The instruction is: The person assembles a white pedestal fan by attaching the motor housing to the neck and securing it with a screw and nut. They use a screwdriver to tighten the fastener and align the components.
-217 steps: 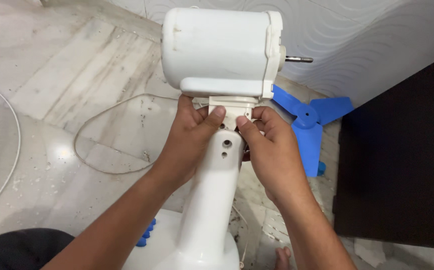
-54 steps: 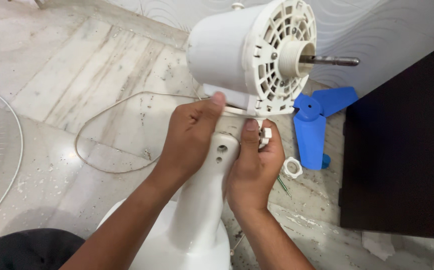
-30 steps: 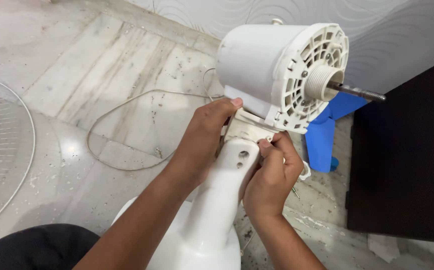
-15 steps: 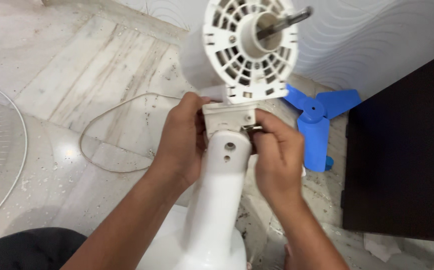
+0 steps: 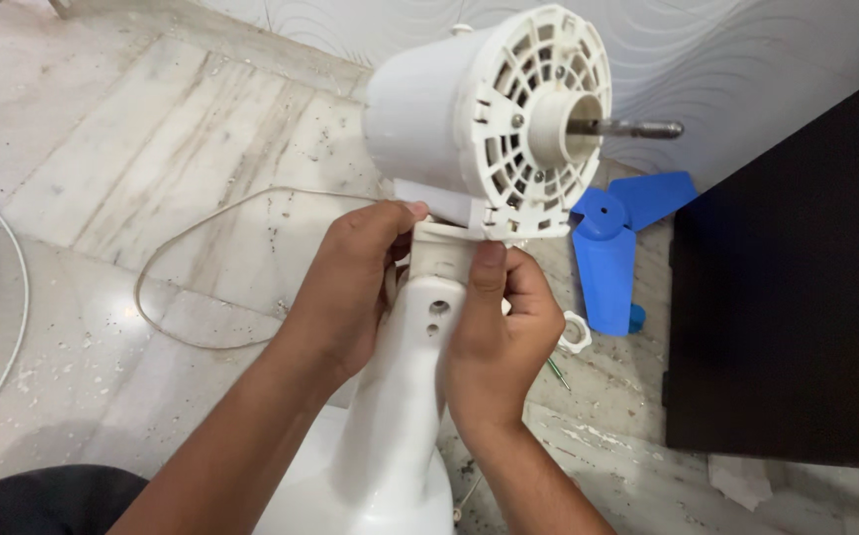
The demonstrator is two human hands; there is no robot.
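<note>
Fingers of left hand and right hand clenched around white fan neck, thumbs pressed at joint under motor housing. Housing white, drum-shaped, slotted front plate with round collar, standing over marble floor. Metal shaft jutting rightward toward dark cabinet; long axis roughly level. Blue blade, white nut, cord lying nearby.

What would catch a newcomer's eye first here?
The white fan motor housing at top centre, its bare metal shaft pointing right. Just below, the left hand and right hand grip the fan's white neck. The blue fan blade lies on the floor to the right.
</note>
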